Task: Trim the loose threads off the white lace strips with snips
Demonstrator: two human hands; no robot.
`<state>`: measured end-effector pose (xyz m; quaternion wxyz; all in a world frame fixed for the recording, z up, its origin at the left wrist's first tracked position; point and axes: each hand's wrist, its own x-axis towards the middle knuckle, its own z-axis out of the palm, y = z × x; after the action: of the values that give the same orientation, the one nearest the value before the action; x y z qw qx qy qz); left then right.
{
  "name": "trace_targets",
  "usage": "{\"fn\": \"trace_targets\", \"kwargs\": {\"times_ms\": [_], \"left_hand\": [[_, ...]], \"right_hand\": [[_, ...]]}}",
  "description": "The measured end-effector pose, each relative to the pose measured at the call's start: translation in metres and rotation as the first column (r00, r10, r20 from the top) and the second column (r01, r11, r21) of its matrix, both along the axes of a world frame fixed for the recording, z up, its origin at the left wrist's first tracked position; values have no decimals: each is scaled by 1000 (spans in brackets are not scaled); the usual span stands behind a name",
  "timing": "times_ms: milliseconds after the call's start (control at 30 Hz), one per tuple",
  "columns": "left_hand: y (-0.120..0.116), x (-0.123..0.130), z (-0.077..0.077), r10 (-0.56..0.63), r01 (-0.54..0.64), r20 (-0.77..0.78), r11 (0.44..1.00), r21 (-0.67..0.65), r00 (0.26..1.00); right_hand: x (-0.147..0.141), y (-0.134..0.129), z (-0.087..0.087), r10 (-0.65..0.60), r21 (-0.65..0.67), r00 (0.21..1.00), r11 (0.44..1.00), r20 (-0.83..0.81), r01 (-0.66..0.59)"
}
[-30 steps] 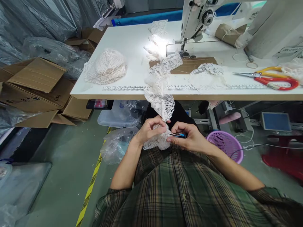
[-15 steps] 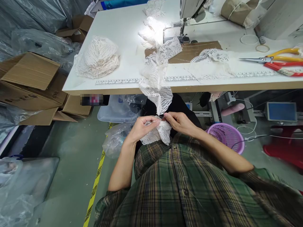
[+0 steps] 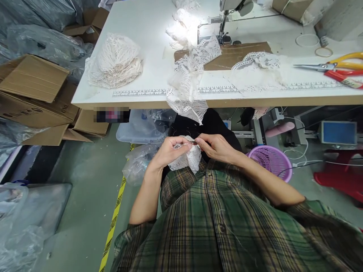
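Over my lap, my left hand (image 3: 172, 152) pinches a piece of white lace (image 3: 185, 160) that hangs below the fingers. Close against it, my right hand (image 3: 214, 146) is closed at the fingertips, around something small and dark that I cannot make out. Just above the hands, a longer strip of lace (image 3: 188, 81) droops over the table edge, its upper part lying by the sewing machine (image 3: 224, 26). A bundle of white lace (image 3: 117, 62) sits at the left of the white table (image 3: 150, 41).
Scissors with yellow handles (image 3: 326, 67) and a red-handled tool (image 3: 344, 78) lie at the table's right. Brown cardboard (image 3: 238, 54) and another lace piece (image 3: 258, 68) are beside the machine. A purple basket (image 3: 269, 162) stands below; cardboard boxes (image 3: 34, 83) are at left.
The hanging lace strip no longer reaches my fingers; its lower tip is higher, apart from the piece in my left hand. The view has shifted slightly, with the table higher in it.
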<state>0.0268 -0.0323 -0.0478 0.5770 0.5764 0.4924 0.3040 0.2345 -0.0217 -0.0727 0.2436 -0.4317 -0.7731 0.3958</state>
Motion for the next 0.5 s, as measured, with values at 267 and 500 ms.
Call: {"fn": "trace_targets", "kwargs": {"times_ms": [267,500], "left_hand": [[1,-1,-5,-33,33,-7,999,9,999],[4,-4,-10,-46,46,20,999,29,999]], "right_hand": [[-2,-3,3,-81,76,994,994,74,75],[35,64,62,-411,487,901,764,-139,424]]}}
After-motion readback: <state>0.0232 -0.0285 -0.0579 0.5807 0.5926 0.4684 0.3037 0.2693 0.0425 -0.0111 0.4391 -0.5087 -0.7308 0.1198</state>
